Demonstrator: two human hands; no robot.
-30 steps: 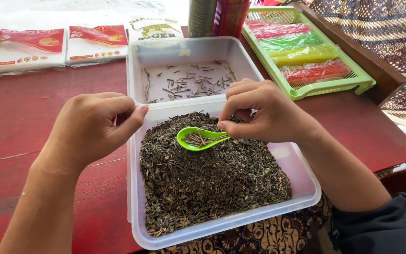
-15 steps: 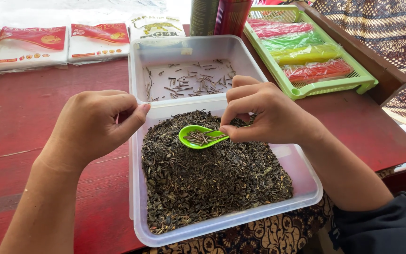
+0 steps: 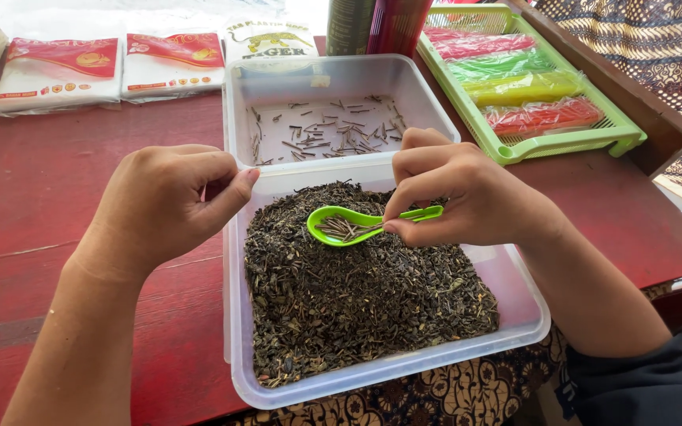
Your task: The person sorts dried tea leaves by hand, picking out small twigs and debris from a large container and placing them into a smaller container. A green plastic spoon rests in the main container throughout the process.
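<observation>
Holding a small bright-green plastic spoon (image 3: 350,223) by its handle, the right hand (image 3: 467,197) has thumb and fingers pinched shut on it, over the far middle of the near tray. Spoon bowl points left, level, carrying a little heap of pale thin stems.

Left hand (image 3: 169,207) — curled into a loose fist at the near tray's far left corner, thumb tip pressed against the forefinger. Whether anything is pinched between them cannot be told. Forearm runs down to the near left.

Near tray: a clear rectangular plastic tray (image 3: 515,296), overhanging the table's near edge, filled most of the way with dark dried loose tea leaves (image 3: 357,300); a bare strip shows along its right side.

Second clear plastic tray (image 3: 234,102) sits just beyond, touching the first — only a thin scatter of pale stems (image 3: 329,134) across its floor.

Both stand on a worn red wooden table (image 3: 41,205).

Far right: a lime-green slatted plastic basket (image 3: 562,146) holding wrapped bundles in pink, green, yellow and red. Far left: three flat white packets (image 3: 61,75) with red printing, lying side by side along the far edge. Two upright cylinders (image 3: 372,24), one dark green and one red, stand behind the far tray, tops out of view.
</observation>
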